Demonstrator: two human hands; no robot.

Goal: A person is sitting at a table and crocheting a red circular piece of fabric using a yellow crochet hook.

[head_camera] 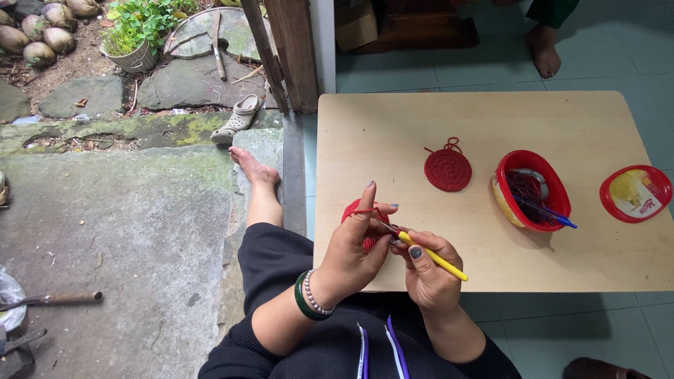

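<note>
Home doorway w/ low wooden table (491, 119) on tiled floor (618, 56), mossy stone yard (140, 133), potted plant (133, 35) outside.

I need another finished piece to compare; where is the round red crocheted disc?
In the head view, the crocheted disc lies flat mid-table, left of the red tub, beyond both hands.
</note>
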